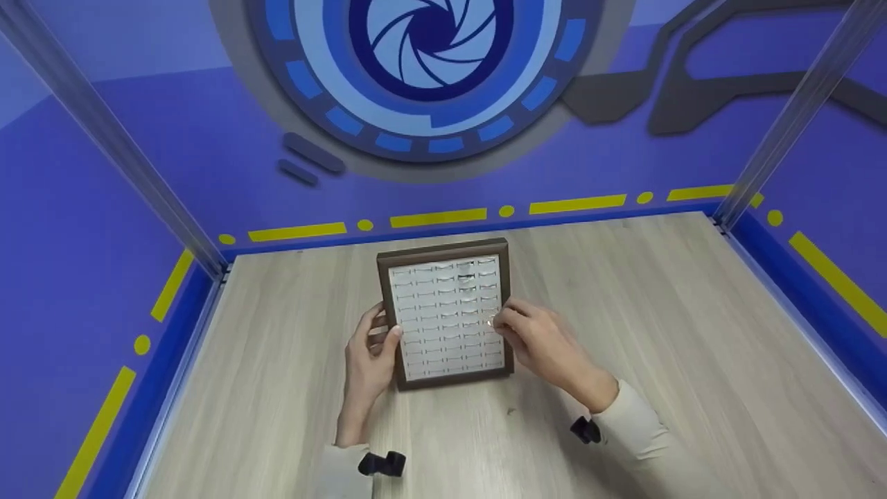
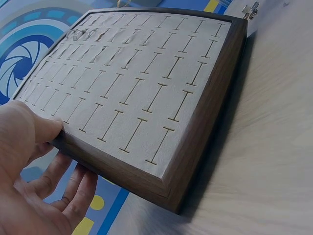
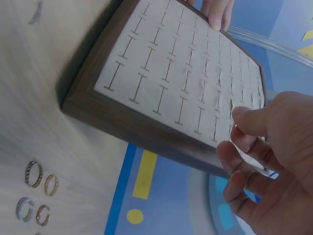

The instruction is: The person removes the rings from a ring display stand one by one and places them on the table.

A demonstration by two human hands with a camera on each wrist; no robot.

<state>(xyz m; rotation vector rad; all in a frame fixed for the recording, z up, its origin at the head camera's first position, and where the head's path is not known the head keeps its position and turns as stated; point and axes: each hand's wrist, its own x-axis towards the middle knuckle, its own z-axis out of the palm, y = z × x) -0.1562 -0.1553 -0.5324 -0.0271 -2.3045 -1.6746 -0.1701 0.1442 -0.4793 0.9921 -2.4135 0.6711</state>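
A brown-framed ring display tray [image 1: 450, 333], its pale padded face cut with rows of slits, is tilted up on the table. My left hand [image 1: 371, 357] grips its left edge, with the thumb on the front rim and fingers behind in the left wrist view. At the right edge, my right hand [image 1: 544, 339] pinches a small gold-coloured ring [image 3: 235, 126] against the slits, mostly hidden by the fingertips. Silver rings [image 1: 466, 278] sit in slits near the tray's top. Whether the pinched ring is inside a slit, I cannot tell.
Loose on the table are several rings, among them a dark silver ring [image 3: 33, 174], a gold ring [image 3: 51, 185] and a silver open ring [image 3: 25, 209]. The wooden table [image 1: 277, 388] is bounded by blue printed walls [image 1: 208, 152] with metal corner posts.
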